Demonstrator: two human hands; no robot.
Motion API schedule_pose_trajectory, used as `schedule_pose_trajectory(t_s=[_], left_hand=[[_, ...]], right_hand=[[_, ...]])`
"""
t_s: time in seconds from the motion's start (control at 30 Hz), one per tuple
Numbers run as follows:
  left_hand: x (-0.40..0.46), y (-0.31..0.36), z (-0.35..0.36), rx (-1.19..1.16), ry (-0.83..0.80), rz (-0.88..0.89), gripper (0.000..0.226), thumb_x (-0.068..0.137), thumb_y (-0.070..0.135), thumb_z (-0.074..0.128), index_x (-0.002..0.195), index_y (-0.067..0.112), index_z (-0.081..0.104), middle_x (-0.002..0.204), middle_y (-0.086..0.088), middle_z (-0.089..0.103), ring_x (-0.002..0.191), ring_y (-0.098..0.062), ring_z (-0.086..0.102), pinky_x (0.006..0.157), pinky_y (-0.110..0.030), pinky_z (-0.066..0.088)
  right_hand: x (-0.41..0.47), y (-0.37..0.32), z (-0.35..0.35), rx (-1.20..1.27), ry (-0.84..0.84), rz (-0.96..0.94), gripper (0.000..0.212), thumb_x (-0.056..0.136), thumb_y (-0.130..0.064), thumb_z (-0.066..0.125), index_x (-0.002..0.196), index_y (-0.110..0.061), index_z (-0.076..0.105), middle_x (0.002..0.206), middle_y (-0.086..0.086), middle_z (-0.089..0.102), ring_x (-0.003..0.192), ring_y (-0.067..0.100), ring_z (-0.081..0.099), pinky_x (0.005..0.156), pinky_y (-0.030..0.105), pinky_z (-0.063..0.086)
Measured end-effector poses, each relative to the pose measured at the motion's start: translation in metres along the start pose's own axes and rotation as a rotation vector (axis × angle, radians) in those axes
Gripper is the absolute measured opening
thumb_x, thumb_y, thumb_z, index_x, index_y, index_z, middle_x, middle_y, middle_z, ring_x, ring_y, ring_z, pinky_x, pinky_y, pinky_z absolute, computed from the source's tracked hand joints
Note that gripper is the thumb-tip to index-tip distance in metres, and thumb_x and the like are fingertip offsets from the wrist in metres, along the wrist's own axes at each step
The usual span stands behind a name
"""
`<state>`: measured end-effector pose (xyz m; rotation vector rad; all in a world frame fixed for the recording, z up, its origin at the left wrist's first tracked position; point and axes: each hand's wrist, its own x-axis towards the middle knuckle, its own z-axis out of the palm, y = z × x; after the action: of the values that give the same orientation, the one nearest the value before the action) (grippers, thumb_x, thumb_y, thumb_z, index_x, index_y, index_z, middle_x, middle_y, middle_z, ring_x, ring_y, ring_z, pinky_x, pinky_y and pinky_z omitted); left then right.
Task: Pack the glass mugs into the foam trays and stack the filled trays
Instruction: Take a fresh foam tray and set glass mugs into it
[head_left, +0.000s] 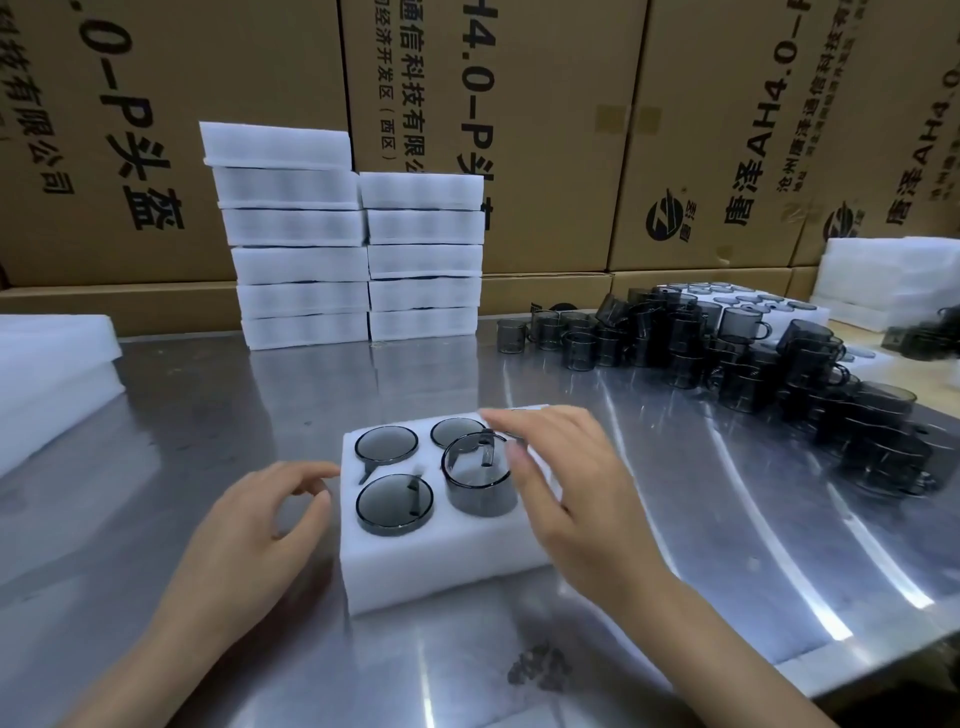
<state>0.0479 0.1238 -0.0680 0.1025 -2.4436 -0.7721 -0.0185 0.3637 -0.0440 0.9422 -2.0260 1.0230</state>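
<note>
A white foam tray (441, 561) sits low in the centre of the frame on the steel bench (208, 415). Three smoky glass mugs sit flush in its pockets, and a fourth mug (480, 480) stands proud of its pocket at the tray's middle. The right hand (566, 483) hovers over the tray's right part, its grip spread with fingers straight and holding nothing. The left hand (260, 525) rests at the tray's left edge, fingers loosely curled, gripping nothing. Loose mugs (727, 353) crowd the right of the frame; two stacks of filled trays (353, 249) stand upper left of centre before cardboard boxes (519, 130).
</note>
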Motion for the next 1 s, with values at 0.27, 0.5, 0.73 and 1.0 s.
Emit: schedule_pose_trajectory(t_s=[0.27,0.5,0.73,1.0], left_hand=[[-0.007,0.044,0.003,0.035,-0.058,0.498,0.049,0.091,0.041,0.041,0.136,0.023,0.050,0.142,0.017,0.045,0.133,-0.002,0.038,0.110,-0.023,0.025],[-0.005,0.040,0.015,0.167,-0.223,0.557,0.055,0.092,0.046,0.038,0.144,0.029,0.035,0.151,0.017,0.032,0.138,-0.005,0.031,0.109,-0.032,0.023],[0.004,0.041,0.020,0.260,-0.236,0.568,0.054,0.087,0.050,0.041,0.132,0.024,0.055,0.138,0.014,0.050,0.131,-0.012,0.044,0.107,-0.033,0.024],[0.000,0.042,0.025,0.195,-0.184,0.544,0.053,0.086,0.048,0.042,0.130,0.023,0.057,0.135,0.015,0.053,0.126,-0.009,0.049,0.104,-0.032,0.029]], right_hand=[[-0.021,0.009,-0.006,-0.153,-0.182,-0.039,0.050,0.090,-0.025,0.035,0.136,-0.016,0.051,0.140,-0.011,0.049,0.133,0.011,0.039,0.108,0.039,0.035],[-0.022,0.007,-0.005,-0.214,-0.160,-0.035,0.044,0.090,-0.029,0.041,0.129,-0.019,0.059,0.133,-0.013,0.056,0.124,0.011,0.048,0.103,0.031,0.038],[-0.023,0.004,-0.003,-0.378,-0.232,0.001,0.041,0.086,-0.030,0.040,0.110,-0.019,0.071,0.117,-0.009,0.068,0.104,0.018,0.061,0.094,0.031,0.038],[-0.023,0.004,-0.004,-0.372,-0.303,0.046,0.043,0.087,-0.034,0.037,0.114,-0.022,0.069,0.121,-0.011,0.065,0.109,0.016,0.059,0.098,0.031,0.039]])
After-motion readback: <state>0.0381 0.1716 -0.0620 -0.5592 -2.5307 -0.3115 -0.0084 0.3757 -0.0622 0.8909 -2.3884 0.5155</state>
